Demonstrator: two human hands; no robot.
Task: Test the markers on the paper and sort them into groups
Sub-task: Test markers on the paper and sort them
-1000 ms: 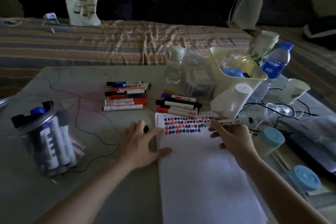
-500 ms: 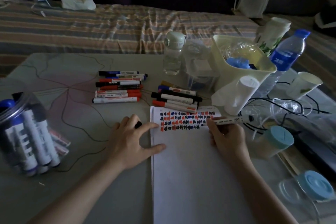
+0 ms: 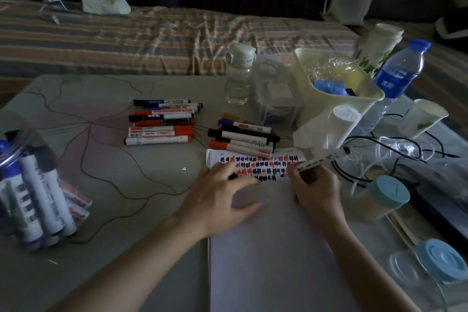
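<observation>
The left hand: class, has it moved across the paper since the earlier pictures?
Yes. The left hand has slid rightward off the table onto the paper; its fingers now lie over the rows of test marks, no longer at the paper's left edge.

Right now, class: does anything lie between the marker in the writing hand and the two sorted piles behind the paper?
Nothing visible blocks it. The right hand holds the marker with its tip on the paper. The nearer pile lies just past the paper's top edge, the farther pile to its left. The left hand rests lower.
</observation>
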